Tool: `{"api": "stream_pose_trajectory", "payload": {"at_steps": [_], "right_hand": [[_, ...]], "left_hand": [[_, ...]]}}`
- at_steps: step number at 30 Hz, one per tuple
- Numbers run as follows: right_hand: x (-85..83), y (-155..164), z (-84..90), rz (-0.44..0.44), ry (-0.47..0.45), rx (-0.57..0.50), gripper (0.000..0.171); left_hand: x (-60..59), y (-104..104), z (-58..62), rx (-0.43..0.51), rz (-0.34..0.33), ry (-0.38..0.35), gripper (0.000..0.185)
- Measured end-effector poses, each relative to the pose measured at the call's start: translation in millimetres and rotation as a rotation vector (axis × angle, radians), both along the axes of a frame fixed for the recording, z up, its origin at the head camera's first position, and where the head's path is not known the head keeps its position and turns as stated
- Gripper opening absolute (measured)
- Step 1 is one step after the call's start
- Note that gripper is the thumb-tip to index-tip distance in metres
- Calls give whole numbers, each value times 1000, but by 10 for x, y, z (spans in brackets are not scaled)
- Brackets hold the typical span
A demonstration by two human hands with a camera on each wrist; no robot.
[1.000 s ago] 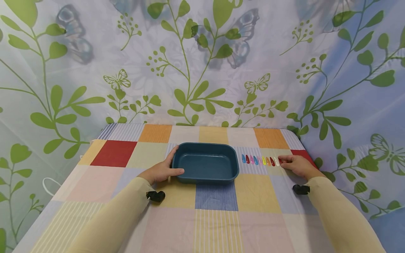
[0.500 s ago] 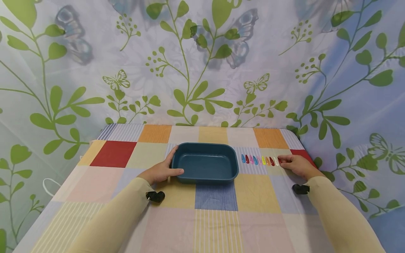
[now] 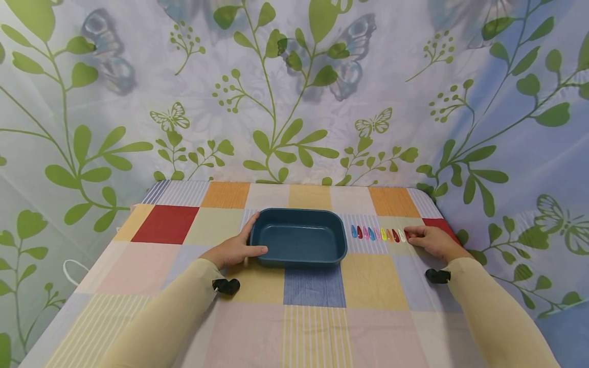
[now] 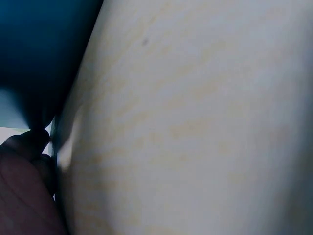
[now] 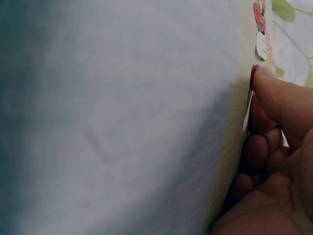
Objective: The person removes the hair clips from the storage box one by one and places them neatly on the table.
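A dark blue rectangular plastic tub [image 3: 299,264] stands on the table. My left hand [image 3: 232,250] rests against its left end, fingers along the outer wall and thumb stretched across the near left corner. In the left wrist view, part of that hand [image 4: 24,171] touches the blue tub [image 4: 44,44]. To the tub's right lies a row of several coloured snap hair clips [image 3: 371,233]. At the row's right end my right hand [image 3: 434,242] pinches a red hair clip [image 5: 254,70], mostly covered by the thumb. Beside it lies a white hair clip [image 5: 262,46].
A patchwork-patterned cloth [image 3: 317,327] covers the table. Behind it hangs a curtain [image 3: 294,102] with leaves and butterflies. A white cable [image 3: 69,271] loops off the table's left edge. A black wrist camera [image 3: 226,286] sits at the left cuff.
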State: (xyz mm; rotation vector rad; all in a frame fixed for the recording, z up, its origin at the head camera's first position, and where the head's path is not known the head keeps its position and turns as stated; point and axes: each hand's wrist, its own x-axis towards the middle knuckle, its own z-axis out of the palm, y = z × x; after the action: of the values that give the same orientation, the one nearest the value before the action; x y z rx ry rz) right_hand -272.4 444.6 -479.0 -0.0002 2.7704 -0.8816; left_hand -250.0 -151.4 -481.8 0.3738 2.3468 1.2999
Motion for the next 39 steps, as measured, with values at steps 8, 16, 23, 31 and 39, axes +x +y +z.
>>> {"api": "stream_pose_trajectory", "payload": {"at_steps": [8,16,23,31,39], "right_hand": [[1,10,-4,10,-2,1,53],[22,-1,36,12,1,-16,55],[31,9,25,8,-7,-18,56],[23,28,46,-1,-50,-27,59],[70,34,107,9,-20,-31,61]], "left_hand": [[4,5,7,3,3,-4,110],[5,-6,13,9,-12,4,111],[31,-1,28,-3,-5,23,111],[58,5,79,-61,10,68,111],[49,6,136,-130,2,122,113]]}}
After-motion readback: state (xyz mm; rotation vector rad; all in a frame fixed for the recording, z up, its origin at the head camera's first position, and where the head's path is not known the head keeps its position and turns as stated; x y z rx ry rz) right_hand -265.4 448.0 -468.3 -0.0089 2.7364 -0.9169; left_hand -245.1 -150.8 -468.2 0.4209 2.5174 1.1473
